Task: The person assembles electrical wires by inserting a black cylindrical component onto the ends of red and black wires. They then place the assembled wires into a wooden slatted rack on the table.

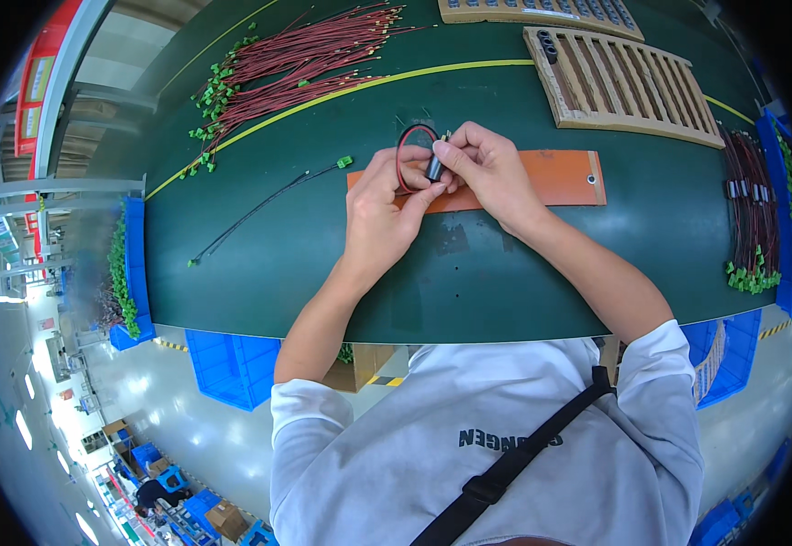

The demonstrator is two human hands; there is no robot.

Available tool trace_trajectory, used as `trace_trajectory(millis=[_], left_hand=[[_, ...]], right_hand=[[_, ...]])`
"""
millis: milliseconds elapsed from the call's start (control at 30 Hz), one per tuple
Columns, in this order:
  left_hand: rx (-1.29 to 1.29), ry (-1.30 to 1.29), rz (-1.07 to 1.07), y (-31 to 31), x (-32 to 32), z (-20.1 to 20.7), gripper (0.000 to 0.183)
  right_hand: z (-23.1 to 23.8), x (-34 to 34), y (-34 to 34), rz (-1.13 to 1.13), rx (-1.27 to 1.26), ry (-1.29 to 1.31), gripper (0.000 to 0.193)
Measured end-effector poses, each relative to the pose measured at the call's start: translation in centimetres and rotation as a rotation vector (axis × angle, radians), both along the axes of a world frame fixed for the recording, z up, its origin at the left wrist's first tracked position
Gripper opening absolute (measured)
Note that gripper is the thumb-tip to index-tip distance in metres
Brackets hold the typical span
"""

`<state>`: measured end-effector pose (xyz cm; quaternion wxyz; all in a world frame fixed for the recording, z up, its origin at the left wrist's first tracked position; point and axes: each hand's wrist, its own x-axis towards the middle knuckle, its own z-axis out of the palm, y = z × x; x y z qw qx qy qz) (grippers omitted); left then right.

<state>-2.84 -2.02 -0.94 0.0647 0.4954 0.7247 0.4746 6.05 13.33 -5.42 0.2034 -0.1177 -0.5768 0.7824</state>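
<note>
Factory assembly line: green conveyor surface (259, 246), bundled red wire harnesses (296, 59) far left, slotted wooden tray (628, 86), blue bins (232, 364).

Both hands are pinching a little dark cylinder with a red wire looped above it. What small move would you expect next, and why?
Probably the right hand pushes the small dark cylinder further along the red wire while the left hand steadies it. The wire already loops up from the cylinder, both hands pinch there over the orange mat, and the finished-looking wires to the right carry similar dark sleeves.
</note>
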Motion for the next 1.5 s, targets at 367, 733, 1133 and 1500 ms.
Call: trace_trajectory(millis=[367, 733, 1133, 1500], left_hand=[[-0.106, -0.098, 0.055, 0.8, 0.8, -0.4, 0.038], [-0.212, -0.608, -0.375, 3.1, -3.1, 1.1, 0.053], [-0.274, -0.657, -0.322, 5.6, 0.0, -1.8, 0.016], [-0.139, -0.747, -0.323, 5.8, 0.5, -2.2, 0.012]], right_hand=[[3.9, 4.2, 0.0, -0.263, 1.072, -0.124, 0.01], [3.9, 9.1, 5.9, -0.174, 0.694, 0.107, 0.006], [0.5, 8.9, 5.4, -0.213, 0.4, 0.045, 0.012], [1.1, 8.8, 5.1, -0.251, 0.525, -0.119, 0.014]])
